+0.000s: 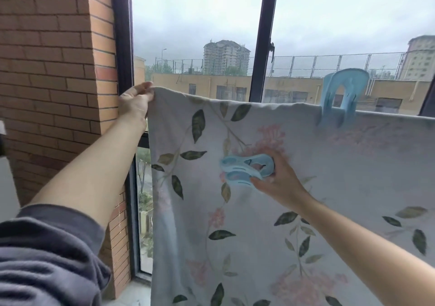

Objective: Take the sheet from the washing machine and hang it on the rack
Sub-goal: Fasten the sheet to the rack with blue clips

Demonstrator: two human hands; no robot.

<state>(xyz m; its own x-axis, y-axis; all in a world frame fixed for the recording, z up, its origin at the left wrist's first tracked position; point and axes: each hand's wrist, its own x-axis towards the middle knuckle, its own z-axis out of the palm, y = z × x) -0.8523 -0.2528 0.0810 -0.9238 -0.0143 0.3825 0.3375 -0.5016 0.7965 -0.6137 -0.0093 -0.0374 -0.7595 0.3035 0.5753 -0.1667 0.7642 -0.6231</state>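
No text, label, brand, number or sign can be read anywhere in view.

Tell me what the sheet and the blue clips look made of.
The sheet: soft matte cloth, maybe cotton; it drapes and creases. The pegged clip and held clip in the right hand: likely moulded plastic, smooth, pale blue.

Sheet: pale grey-blue cloth sheet [329, 188], printed with dark green leaves and faint pink flower clusters.
Clips: upper light blue plastic clip [353, 80] on the sheet's top edge; lower light blue plastic clip [244, 164] before its middle.
Wall: orange-red brick wall [47, 70] left of the sheet, pale mortar lines.
Sleeve: dark slate-blue fabric sleeve [47, 258], lower left of the sheet.
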